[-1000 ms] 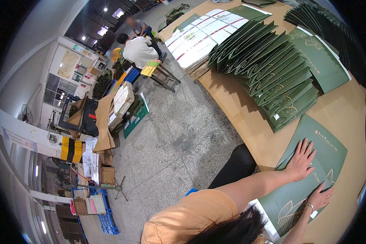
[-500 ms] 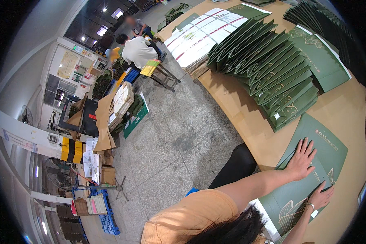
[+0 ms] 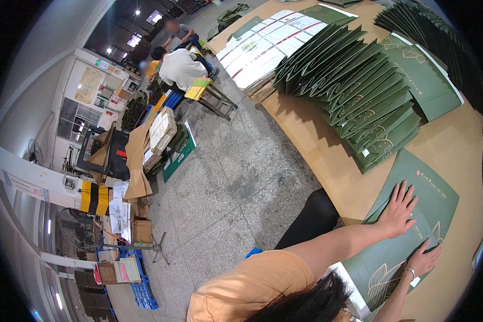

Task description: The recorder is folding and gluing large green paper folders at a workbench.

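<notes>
Two flat green printed paper pieces, one upper [image 3: 432, 188] and one lower [image 3: 362, 271], lie overlapping at the table's near right; pale print and gold flower outlines show on them. My left hand [image 3: 397, 214] rests flat on the green paper near where they overlap, its fingers spread. Lower down, my right hand [image 3: 424, 261], with a bracelet at the wrist, also lies on the paper, fingers stretched out. Neither hand grips anything that I can see. Just beyond stands a fanned row of folded green paper bags [image 3: 354, 96].
The tan table [image 3: 306, 145] carries a strapped white bundle [image 3: 273, 45], a flat green sheet stack [image 3: 429, 80] and darker folded bags [image 3: 426, 32]. Across the floor, a person in white [image 3: 182, 68] sits near a wooden stool [image 3: 214, 99]. A standing fan [image 3: 80, 229] is at left.
Both my hands stay in place on the green paper. In the background, the seated people have shifted their posture slightly.
</notes>
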A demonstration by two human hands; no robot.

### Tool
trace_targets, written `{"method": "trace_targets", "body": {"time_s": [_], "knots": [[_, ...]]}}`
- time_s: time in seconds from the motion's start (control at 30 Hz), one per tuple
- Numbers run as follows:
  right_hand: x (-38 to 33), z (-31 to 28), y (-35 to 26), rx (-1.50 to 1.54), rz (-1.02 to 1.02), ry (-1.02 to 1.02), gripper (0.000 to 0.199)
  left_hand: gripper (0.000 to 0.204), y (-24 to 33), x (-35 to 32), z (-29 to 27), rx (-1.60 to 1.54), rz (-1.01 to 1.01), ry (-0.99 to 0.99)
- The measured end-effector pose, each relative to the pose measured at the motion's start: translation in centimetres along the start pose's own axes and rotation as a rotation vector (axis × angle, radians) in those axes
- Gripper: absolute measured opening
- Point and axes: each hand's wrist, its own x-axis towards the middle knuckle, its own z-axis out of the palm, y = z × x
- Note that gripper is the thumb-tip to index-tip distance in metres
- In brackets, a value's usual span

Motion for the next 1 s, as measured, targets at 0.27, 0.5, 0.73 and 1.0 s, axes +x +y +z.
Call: {"method": "trace_targets", "body": {"time_s": [0.27, 0.5, 0.73, 1.0], "knots": [[0.09, -0.09, 0.04, 0.017, -0.006, 0.006, 0.064, 0.069, -0.03, -0.02, 0.27, 0.014, 0.003, 0.022], [0.07, -0.45, -0.11, 0.010, -0.018, 0.003, 0.065, 0.069, -0.05, -0.03, 0.14, 0.013, 0.000, 0.012], [-0.11, -0.27, -0.03, 0.002, -0.021, 0.011, 0.065, 0.070, -0.08, -0.17, -0.11, 0.010, 0.001, 0.001], [0.09, 0.02, 0.28, -0.019, -0.010, 0.010, 0.065, 0.069, 0.06, 0.03, 0.23, 0.006, 0.003, 0.014]]}}
